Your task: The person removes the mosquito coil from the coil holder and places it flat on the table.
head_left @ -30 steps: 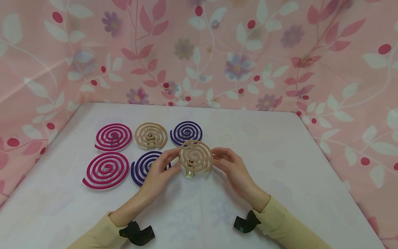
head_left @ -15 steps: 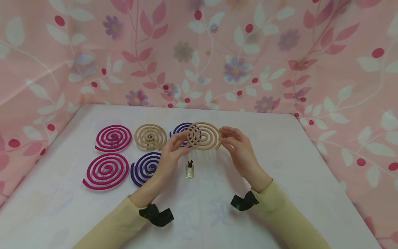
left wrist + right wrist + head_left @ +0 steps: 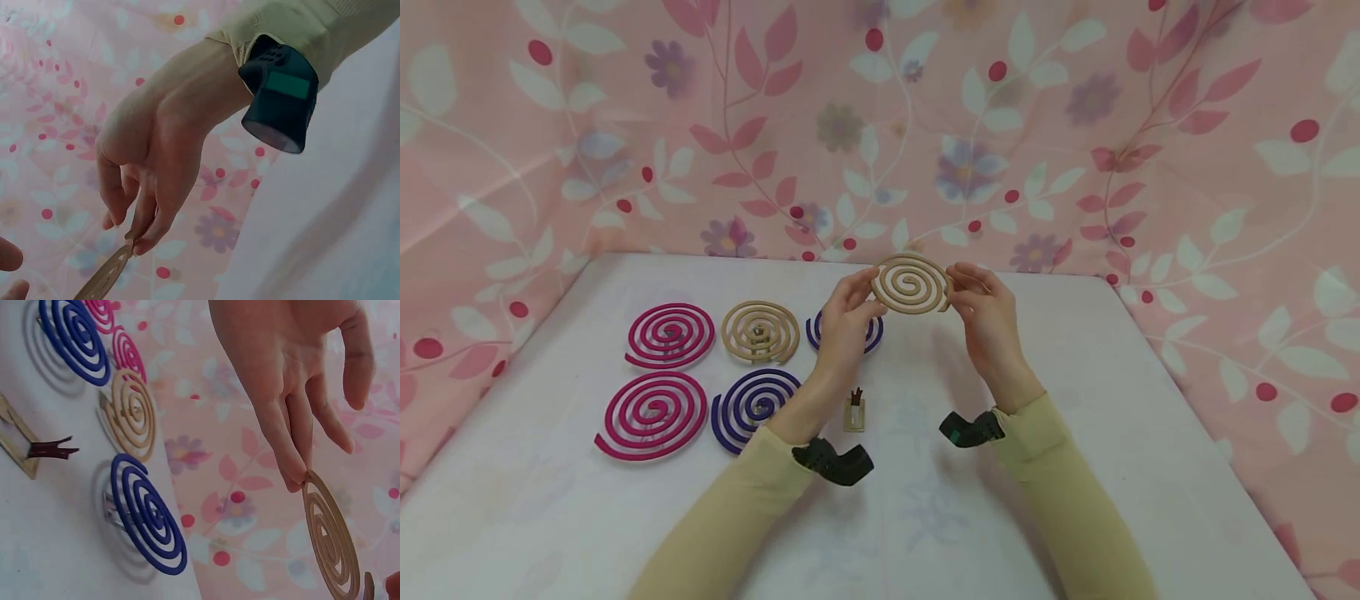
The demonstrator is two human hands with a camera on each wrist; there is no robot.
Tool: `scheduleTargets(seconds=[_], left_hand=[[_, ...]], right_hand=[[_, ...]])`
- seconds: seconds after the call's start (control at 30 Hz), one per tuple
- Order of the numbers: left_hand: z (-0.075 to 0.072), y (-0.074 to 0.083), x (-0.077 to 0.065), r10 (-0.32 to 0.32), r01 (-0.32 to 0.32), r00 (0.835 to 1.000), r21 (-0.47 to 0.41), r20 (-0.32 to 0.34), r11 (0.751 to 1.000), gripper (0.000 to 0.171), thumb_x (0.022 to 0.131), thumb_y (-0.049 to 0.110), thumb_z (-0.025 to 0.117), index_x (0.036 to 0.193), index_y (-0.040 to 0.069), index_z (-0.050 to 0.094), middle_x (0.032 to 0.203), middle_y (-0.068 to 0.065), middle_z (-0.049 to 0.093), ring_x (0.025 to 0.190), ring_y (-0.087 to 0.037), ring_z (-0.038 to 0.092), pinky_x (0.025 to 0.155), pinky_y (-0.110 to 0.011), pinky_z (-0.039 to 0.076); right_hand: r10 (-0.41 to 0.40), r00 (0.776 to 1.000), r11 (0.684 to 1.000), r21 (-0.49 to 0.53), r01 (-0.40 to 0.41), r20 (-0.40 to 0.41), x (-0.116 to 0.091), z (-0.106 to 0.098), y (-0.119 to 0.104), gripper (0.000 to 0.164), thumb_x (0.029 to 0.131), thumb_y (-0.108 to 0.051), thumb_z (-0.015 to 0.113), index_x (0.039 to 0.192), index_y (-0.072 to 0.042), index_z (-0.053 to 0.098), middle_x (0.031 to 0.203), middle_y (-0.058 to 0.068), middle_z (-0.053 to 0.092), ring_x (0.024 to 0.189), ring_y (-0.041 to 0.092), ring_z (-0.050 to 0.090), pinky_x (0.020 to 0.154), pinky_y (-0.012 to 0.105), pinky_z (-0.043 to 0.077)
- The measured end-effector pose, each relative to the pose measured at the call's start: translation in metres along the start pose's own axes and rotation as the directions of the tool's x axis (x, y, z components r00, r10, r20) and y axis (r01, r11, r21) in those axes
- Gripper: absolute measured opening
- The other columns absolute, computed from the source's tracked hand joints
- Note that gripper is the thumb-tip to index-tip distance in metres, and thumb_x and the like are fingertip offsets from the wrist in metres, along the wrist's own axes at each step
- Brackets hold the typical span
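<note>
A tan mosquito coil [image 3: 910, 285] is held in the air near the table's far edge, lifted between both hands. My left hand [image 3: 842, 329] holds its left rim at the fingertips. On the opposite rim, the fingertips of my right hand [image 3: 991, 329] hold it too, as the right wrist view shows at the coil's edge [image 3: 330, 545]. Below on the table stands a small metal coil stand [image 3: 854, 417] with dark upright prongs [image 3: 51, 449], bearing no coil. My left hand partly covers a blue coil [image 3: 876, 335].
To the left, on the white table [image 3: 1120, 433], lie two pink coils [image 3: 671, 333], another tan coil [image 3: 760, 332] and a second blue coil [image 3: 760, 407]. Stands show beneath some of them. A pink floral cloth [image 3: 865, 125] hangs behind the table.
Both hands have raised the tan coil off the small stand and carried it up, away and slightly right. The stand has come into view; the other coils have stayed put.
</note>
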State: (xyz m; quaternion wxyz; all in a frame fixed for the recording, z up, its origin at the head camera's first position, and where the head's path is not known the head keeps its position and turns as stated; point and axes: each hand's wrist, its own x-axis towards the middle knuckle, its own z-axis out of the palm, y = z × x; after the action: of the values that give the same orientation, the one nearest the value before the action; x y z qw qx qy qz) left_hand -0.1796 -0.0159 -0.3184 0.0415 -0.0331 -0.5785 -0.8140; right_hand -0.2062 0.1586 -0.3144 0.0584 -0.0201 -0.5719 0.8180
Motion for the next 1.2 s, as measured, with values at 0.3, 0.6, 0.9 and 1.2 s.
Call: scheduleTargets(seconds=[0.3, 0.6, 0.9, 1.2], left_hand=[[0.022, -0.006, 0.018, 0.054, -0.054, 0.996, 0.002, -0.074, 0.999, 0.047, 0.089, -0.006, 0.050, 0.136, -0.004, 0.051, 0.147, -0.015, 0.053, 0.143, -0.019, 0.042, 0.117, -0.041, 0.034], [0.034, -0.014, 0.031, 0.068, -0.070, 0.990, -0.012, -0.123, 0.997, 0.042, 0.090, -0.006, 0.051, 0.131, -0.004, 0.054, 0.145, -0.016, 0.055, 0.141, -0.020, 0.045, 0.117, -0.039, 0.036], [0.050, -0.025, 0.048, 0.071, -0.081, 0.977, -0.045, -0.201, 0.996, 0.042, 0.086, -0.008, 0.051, 0.128, -0.007, 0.056, 0.139, -0.020, 0.058, 0.135, -0.024, 0.049, 0.114, -0.035, 0.039], [0.049, -0.037, 0.055, -0.004, -0.016, 0.979, -0.095, -0.205, 0.995, 0.040, 0.090, -0.004, 0.050, 0.130, -0.003, 0.056, 0.134, -0.021, 0.059, 0.127, -0.028, 0.054, 0.109, -0.036, 0.041]], right_hand=[[-0.050, 0.997, 0.999, -0.019, 0.049, -0.066, 0.025, -0.005, -0.003, 0.036, 0.091, 0.015, 0.050, 0.126, 0.008, 0.055, 0.109, 0.006, 0.064, 0.114, 0.026, 0.058, 0.104, 0.034, 0.048], [-0.056, 0.993, 0.998, 0.022, 0.059, -0.101, 0.034, -0.013, -0.001, 0.036, 0.090, 0.018, 0.051, 0.126, 0.011, 0.055, 0.115, 0.016, 0.066, 0.109, 0.022, 0.061, 0.099, 0.030, 0.051], [-0.076, 0.983, 0.997, 0.002, 0.077, -0.169, 0.043, -0.021, 0.007, 0.038, 0.088, 0.020, 0.056, 0.125, 0.010, 0.058, 0.123, 0.022, 0.063, 0.110, 0.021, 0.061, 0.091, 0.024, 0.054], [-0.096, 0.975, 0.995, -0.051, 0.088, -0.202, 0.048, -0.028, 0.012, 0.042, 0.085, 0.022, 0.059, 0.124, 0.008, 0.061, 0.128, 0.022, 0.061, 0.118, 0.027, 0.063, 0.099, 0.030, 0.052]])
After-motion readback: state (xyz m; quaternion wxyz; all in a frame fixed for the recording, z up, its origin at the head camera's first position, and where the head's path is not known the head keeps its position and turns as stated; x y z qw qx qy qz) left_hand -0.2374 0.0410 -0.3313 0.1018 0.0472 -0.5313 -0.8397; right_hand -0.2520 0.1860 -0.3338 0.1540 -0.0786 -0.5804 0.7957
